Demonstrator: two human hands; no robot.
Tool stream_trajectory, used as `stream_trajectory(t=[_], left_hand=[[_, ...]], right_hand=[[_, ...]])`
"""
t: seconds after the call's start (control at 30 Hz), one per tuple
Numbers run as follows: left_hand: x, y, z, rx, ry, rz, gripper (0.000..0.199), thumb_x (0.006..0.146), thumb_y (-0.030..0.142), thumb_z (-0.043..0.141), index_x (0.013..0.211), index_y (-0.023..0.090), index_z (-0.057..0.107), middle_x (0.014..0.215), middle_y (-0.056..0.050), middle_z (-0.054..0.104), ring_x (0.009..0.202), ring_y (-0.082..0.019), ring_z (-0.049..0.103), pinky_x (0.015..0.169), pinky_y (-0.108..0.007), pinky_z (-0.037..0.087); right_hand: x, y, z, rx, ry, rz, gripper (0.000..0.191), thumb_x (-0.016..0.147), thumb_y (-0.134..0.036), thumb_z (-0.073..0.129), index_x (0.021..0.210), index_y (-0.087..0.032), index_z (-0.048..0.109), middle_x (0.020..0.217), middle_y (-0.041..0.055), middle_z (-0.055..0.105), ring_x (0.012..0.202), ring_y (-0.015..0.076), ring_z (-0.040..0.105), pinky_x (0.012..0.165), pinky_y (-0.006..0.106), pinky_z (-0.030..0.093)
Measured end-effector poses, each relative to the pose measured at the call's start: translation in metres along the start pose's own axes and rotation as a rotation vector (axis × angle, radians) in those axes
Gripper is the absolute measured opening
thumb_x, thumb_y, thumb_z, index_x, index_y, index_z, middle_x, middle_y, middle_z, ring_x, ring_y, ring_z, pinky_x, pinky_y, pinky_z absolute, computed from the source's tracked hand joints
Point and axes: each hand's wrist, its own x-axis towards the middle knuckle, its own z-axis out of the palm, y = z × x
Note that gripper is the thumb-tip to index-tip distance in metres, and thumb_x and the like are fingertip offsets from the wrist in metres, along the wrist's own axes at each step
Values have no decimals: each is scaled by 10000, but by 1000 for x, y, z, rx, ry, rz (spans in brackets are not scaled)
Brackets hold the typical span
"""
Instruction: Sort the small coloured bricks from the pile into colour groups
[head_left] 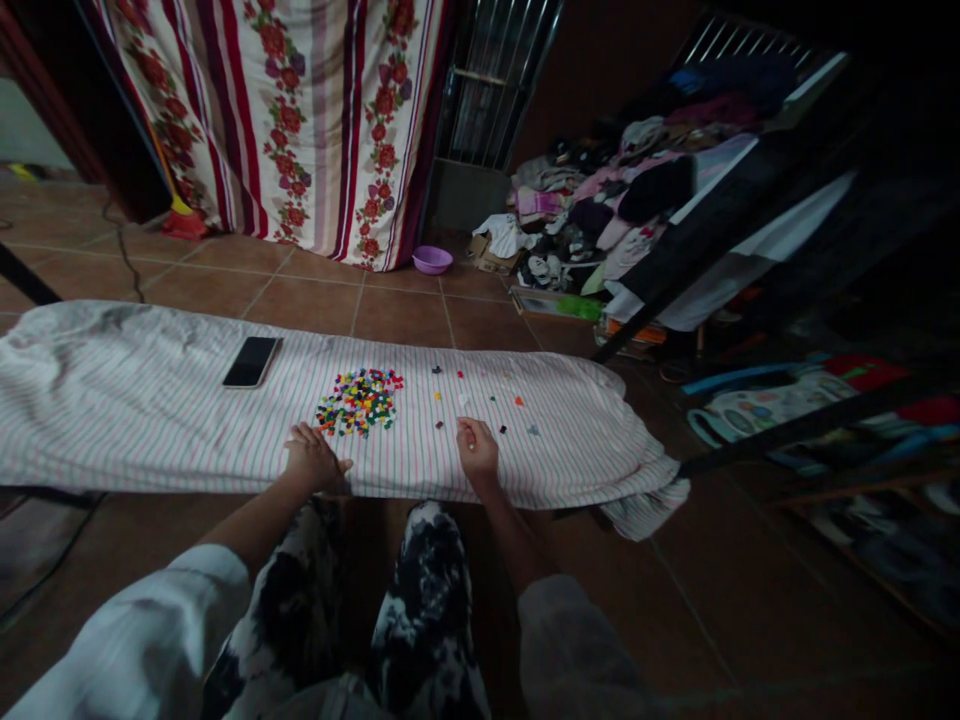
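"What was biggest?"
"The striped cloth point(172, 400), with the pile of colourful pieces point(360, 402) near its middle."
"And the hands?"
"Apart. The left hand point(316, 460) rested loosely open just beside the pile; the right hand point(478, 450) was curled, whether on anything I couldn't tell."
"Smaller?"
"A phone point(253, 362), then scattered bits point(518, 401) near the right hand."

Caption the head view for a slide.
Left hand beside a heap of small multicoloured pieces, right hand near a few spaced-out pieces, over a striped cloth.
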Motion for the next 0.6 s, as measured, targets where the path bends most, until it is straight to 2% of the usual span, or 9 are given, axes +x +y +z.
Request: stream_trajectory(t=[0.17,0.3,0.47,0.6], left_hand=[[1,-1,1,-53,6,12,908,861,572,375,1400,-149,256,1450,-419,225,1364,-531,239,994,-556,334],[2,-1,3,-69,-6,3,923,855,578,381,1398,-157,250,1458,-414,209,1371,-531,220,1014,-559,319],[6,-1,8,-79,17,10,907,854,579,366,1402,-138,272,1452,-414,219,1369,-531,228,999,-596,314],[7,0,9,-79,2,10,909,853,577,373,1404,-138,267,1456,-413,209,1371,-533,221,1005,-598,304]], right_hand=[[-10,-29,32,42,-222,-82,274,893,-243,426,1004,-196,672,927,63,654,799,160,619,762,272,509],[-14,-44,54,51,-350,-116,258,898,-235,454,1004,-212,689,934,49,649,817,152,616,777,262,503],[-15,-54,75,-5,-430,-115,251,895,-193,486,1012,-234,703,950,46,639,879,155,608,826,264,494],[-12,-60,84,-84,-465,-109,278,899,-182,486,1059,-243,706,944,44,615,844,151,596,803,255,491]])
